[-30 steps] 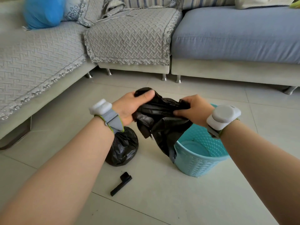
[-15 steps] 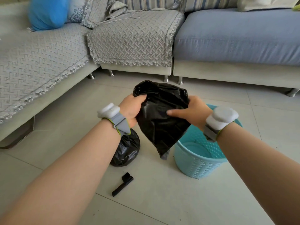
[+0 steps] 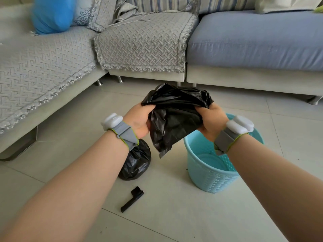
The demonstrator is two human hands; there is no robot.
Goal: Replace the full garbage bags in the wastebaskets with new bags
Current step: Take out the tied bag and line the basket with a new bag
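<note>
A new black garbage bag (image 3: 174, 117) hangs crumpled in the air between both hands, its lower corner pointing down at the floor. My left hand (image 3: 139, 119) grips its left edge and my right hand (image 3: 212, 119) grips its right edge, fingers curled into the plastic. A light blue wastebasket (image 3: 211, 179) stands on the floor below my right wrist, with no bag in it. A full, tied black garbage bag (image 3: 138, 163) sits on the tiles under my left wrist, partly hidden by the arm.
A small black roll or holder (image 3: 132, 199) lies on the floor in front of the full bag. A grey and blue corner sofa (image 3: 139, 44) runs along the back and left, with a blue cushion (image 3: 50, 14) on it. Pale floor tiles (image 3: 174, 215) surround the wastebasket.
Both hands have shifted their hold on the new bag and pulled its top edge wider apart. The bag now bunches above the knuckles instead of hanging flat.
</note>
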